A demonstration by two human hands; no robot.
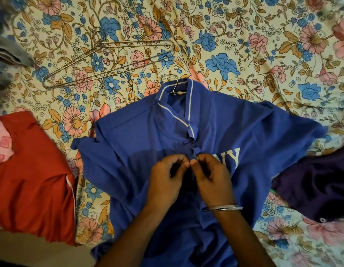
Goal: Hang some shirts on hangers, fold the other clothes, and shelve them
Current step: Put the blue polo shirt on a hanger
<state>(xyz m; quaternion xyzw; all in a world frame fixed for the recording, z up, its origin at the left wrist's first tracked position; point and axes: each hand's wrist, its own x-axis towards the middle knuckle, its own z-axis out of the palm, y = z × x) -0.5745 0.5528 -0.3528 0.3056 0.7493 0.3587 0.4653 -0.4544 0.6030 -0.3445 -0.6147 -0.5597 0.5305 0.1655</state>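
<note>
A blue shirt (pixel 140 143) with white collar piping and white letters lies face up on the floral bedsheet (pixel 244 45). A metal hanger sits inside it, and only its hook (pixel 172 81) pokes out of the collar. My left hand (pixel 165 178) and my right hand (pixel 211 176) meet at the front placket just below a fastened purple button. Both pinch the placket edges between thumb and fingers. A silver bangle circles my right wrist.
Two bare metal hangers (pixel 109 62) lie overlapped on the sheet at the upper left. A red garment (pixel 32 178) lies at the left, over a pink patterned cloth. At the right lies a dark purple garment (pixel 317 187). Grey cloth shows at the far left edge.
</note>
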